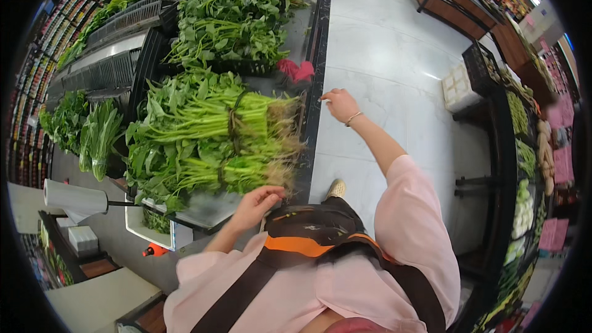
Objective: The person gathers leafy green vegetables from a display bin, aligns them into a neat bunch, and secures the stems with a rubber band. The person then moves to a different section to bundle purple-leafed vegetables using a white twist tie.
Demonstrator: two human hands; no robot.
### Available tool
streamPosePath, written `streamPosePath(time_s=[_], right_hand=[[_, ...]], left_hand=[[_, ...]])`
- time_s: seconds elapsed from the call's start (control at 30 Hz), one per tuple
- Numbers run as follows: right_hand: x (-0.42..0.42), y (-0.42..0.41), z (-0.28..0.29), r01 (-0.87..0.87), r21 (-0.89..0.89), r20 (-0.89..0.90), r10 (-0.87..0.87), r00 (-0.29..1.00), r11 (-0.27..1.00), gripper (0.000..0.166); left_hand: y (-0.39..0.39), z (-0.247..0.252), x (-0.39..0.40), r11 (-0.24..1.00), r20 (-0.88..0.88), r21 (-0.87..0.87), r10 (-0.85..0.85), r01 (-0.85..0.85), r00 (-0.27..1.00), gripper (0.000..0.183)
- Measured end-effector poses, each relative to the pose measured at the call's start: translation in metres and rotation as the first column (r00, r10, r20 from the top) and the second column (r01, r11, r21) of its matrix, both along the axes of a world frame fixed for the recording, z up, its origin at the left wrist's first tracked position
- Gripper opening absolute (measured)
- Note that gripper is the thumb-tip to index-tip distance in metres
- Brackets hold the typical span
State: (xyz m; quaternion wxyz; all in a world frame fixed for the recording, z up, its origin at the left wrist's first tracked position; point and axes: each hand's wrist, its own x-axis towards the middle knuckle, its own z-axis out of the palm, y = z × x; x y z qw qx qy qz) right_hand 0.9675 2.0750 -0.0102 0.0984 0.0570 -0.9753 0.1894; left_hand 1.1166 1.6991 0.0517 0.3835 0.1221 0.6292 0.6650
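Bundles of leafy greens with long light-green stems and pale roots lie on the display stand in front of me, bound with dark ties. My left hand is at the root ends of the nearest bundle, fingers slightly bent; whether it grips any roots cannot be told. My right hand, with a bracelet at the wrist, hangs over the floor just past the stand's dark edge, fingers curled, with nothing visible in it. A red cloth-like item lies near that edge, beyond the root ends. More loose leafy greens are heaped farther back.
The stand's dark rim runs beside the pale tiled floor. A plastic bag roll juts out at the left, above a white foam box. Produce shelves and a black crate stand at the right.
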Motion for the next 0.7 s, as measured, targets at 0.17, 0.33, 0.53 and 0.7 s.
streamPosePath(time_s=[0.17,0.33,0.53,0.7], right_hand=[[-0.075,0.006,-0.018,-0.223,0.002,-0.044,0.223,0.974,0.975,0.022],[-0.13,-0.002,-0.039,-0.4,0.072,0.082,0.394,0.916,0.914,0.034],[-0.184,-0.011,-0.065,-0.589,0.111,0.186,0.566,0.803,0.8,0.047],[-0.236,-0.004,-0.085,-0.697,0.008,0.366,0.647,0.669,0.717,0.027]], left_hand=[[0.12,0.036,0.01,0.95,0.288,0.032,0.288,-0.31,0.913,0.027],[0.189,0.03,-0.014,0.867,0.204,-0.029,0.493,-0.498,0.846,0.027],[0.244,0.007,-0.09,0.686,0.087,-0.095,0.728,-0.721,0.68,0.023],[0.289,-0.016,-0.206,0.613,0.054,-0.055,0.79,-0.788,0.61,0.023]])
